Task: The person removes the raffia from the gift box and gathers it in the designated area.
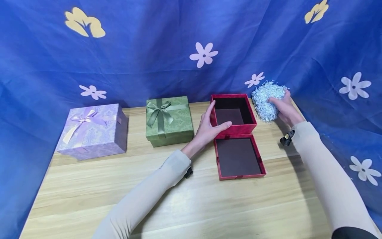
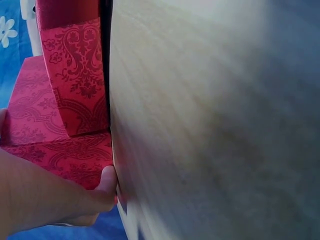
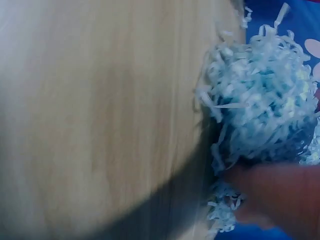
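Observation:
My left hand [image 1: 206, 127] rests on the left side of an uncovered red box [image 1: 238, 129], its straight fingers along the left wall and its thumb across the front rim. The dark inside of the box shows bare. Patterned red walls and a fingertip low beside the table show in the left wrist view. The red lid [image 1: 240, 157] lies inside up just before the box. To the right of the box, my right hand [image 1: 285, 108] grips a fluffy bundle of light blue shredded paper [image 1: 267, 99], thumb in front and the other fingers mostly hidden behind it.
A green gift box [image 1: 179, 116] with a ribbon bow stands left of the red box. Farther left is a lilac gift box [image 1: 104, 132], also with a bow. A blue flowered cloth [image 1: 167, 46] hangs behind the wooden table [image 1: 191, 205] and along its sides.

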Demonstrator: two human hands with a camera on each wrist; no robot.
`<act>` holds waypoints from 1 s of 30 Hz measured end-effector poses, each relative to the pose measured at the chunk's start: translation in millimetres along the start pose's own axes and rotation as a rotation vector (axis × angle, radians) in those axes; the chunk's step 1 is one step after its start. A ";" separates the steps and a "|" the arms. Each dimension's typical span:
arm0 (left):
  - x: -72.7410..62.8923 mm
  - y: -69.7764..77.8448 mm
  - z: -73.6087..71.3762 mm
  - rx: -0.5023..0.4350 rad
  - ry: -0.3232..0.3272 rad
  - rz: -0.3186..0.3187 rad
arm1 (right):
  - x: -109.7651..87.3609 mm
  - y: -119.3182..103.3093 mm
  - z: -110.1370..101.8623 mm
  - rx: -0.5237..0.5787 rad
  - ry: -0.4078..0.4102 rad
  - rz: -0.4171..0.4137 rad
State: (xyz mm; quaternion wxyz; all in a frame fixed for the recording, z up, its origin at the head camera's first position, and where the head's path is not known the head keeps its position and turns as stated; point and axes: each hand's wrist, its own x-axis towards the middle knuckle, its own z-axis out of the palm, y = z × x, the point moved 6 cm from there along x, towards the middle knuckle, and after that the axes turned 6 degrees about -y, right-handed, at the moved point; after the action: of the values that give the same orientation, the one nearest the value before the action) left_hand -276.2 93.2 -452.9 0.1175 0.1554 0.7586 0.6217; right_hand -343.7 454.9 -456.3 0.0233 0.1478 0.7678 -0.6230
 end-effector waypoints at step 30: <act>-6.2 32.1 -13.7 0.034 0.090 0.085 | -72.8 -15.9 -6.0 -0.091 0.245 -0.131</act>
State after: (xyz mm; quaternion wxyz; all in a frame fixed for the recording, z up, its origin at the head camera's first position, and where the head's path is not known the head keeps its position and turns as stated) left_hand -272.7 84.2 -418.7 0.0540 0.1615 0.7664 0.6194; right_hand -277.3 443.4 -423.9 -0.1047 0.1713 0.8003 -0.5649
